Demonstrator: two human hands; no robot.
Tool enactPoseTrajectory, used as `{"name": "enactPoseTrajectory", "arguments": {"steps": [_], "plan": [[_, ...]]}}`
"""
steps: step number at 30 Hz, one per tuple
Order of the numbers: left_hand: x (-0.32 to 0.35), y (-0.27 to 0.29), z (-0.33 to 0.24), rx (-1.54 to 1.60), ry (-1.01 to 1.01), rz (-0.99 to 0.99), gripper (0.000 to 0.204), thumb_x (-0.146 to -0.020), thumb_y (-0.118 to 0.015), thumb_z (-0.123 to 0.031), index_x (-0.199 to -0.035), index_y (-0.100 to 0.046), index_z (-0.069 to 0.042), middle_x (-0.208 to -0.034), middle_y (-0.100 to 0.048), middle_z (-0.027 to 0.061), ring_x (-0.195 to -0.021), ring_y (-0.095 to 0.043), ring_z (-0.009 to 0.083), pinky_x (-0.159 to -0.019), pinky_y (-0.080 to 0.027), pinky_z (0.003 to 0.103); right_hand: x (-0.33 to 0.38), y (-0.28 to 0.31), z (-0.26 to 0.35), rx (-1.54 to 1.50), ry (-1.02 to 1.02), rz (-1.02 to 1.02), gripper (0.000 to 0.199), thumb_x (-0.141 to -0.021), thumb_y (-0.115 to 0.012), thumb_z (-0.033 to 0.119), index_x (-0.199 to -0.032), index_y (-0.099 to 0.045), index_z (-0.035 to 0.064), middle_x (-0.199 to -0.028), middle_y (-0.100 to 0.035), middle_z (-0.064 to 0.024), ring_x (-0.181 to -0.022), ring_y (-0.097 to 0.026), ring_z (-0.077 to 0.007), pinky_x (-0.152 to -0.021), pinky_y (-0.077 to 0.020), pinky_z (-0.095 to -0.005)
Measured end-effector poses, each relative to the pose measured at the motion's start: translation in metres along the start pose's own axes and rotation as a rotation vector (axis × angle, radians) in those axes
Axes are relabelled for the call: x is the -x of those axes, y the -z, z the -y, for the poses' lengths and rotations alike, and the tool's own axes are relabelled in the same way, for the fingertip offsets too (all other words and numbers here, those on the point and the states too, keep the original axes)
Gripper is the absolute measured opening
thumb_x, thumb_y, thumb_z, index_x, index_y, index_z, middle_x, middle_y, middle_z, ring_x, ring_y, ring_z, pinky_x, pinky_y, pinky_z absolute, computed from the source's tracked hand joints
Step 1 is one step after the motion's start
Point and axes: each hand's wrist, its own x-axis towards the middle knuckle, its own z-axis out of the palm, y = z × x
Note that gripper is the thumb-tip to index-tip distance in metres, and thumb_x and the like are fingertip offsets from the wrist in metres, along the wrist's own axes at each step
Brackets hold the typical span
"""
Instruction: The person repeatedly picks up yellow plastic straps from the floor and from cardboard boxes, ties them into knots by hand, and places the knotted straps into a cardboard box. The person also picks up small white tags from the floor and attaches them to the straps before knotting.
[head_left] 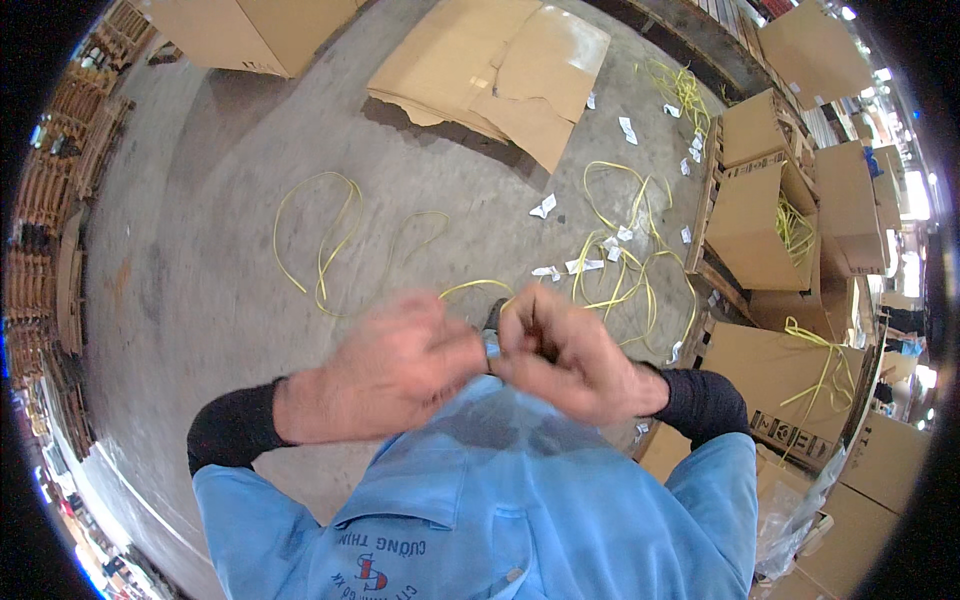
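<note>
Spanning most of the view, the concrete floor carries flattened cardboard at the top, stacked boxes along the right on a pallet, and wooden pallets along the left rim. Loose yellow straps lie in loops mid-floor and beside the boxes, with white paper scraps scattered between them.

Both hands meet at chest height, above the blue shirt. The left hand is curled narrow, fingertips pinching a bunched fold of shirt fabric where it touches the right hand. The right hand is a closed fist around a small dark object; motion blur hides what it is. One end of a strap runs to just above the knuckles; whether either hand grips it cannot be told.

Judged from the pose, the step in hand is a fine two-handed pinch at the shirt front. To do it well: keep the left pinch steady as an anchor, work only with the right fingertips, hold the wrists close together, and slow the motion so the contact point stays visible.
</note>
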Motion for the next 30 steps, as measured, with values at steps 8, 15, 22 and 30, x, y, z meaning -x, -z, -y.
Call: {"name": "enactPoseTrajectory", "arguments": {"steps": [8, 15, 22, 30], "plan": [[-0.025, 0.000, 0.005, -0.742, -0.081, -0.056, 0.008, -0.084, -0.062, -0.019, -0.084, -0.057, -0.012, -0.079, -0.057, 0.0032, -0.081, -0.060, 0.0195, -0.104, -0.038, 0.047, -0.032, 0.004, -0.010, -0.649, -0.299, -0.169, 0.010, -0.101, -0.052, 0.014, -0.109, -0.048, 0.0079, -0.073, -0.048, 0.0024, -0.059, -0.040, -0.0047, -0.049, -0.0272, -0.0210], [-0.024, 0.009, 0.003, -0.573, -0.426, 0.002, 0.018, -0.080, -0.063, -0.021, -0.072, -0.048, -0.016, -0.067, -0.046, -0.0002, -0.065, -0.052, 0.0144, -0.074, -0.042, 0.035, -0.007, 0.021, 0.008, -0.742, -0.589, 0.030, 0.018, -0.100, -0.056, 0.016, -0.114, -0.049, 0.0069, -0.072, -0.049, 0.0020, -0.057, -0.041, -0.0054, -0.049, -0.0297, -0.0225], [-0.024, 0.023, -0.026, -0.232, -0.637, 0.017, 0.026, -0.073, -0.067, -0.021, -0.068, -0.041, -0.018, -0.063, -0.034, -0.0030, -0.055, -0.041, 0.0125, -0.055, -0.031, 0.030, 0.033, 0.001, 0.032, -0.596, -0.342, 0.239, 0.014, -0.099, -0.055, 0.013, -0.106, -0.046, 0.0040, -0.073, -0.047, 0.0035, -0.068, -0.042, -0.0036, -0.057, -0.0338, -0.0231], [-0.034, 0.012, -0.021, -0.337, -0.388, 0.027, 0.017, -0.073, -0.067, -0.017, -0.071, -0.051, -0.016, -0.069, -0.046, -0.0012, -0.065, -0.049, 0.0159, -0.075, -0.042, 0.036, 0.031, 0.020, 0.013, -0.195, -0.106, 0.142, 0.032, -0.097, -0.057, 0.008, -0.123, -0.039, 0.0012, -0.086, -0.054, -0.0036, -0.075, -0.046, -0.0057, -0.061, -0.0399, -0.0273]]}}
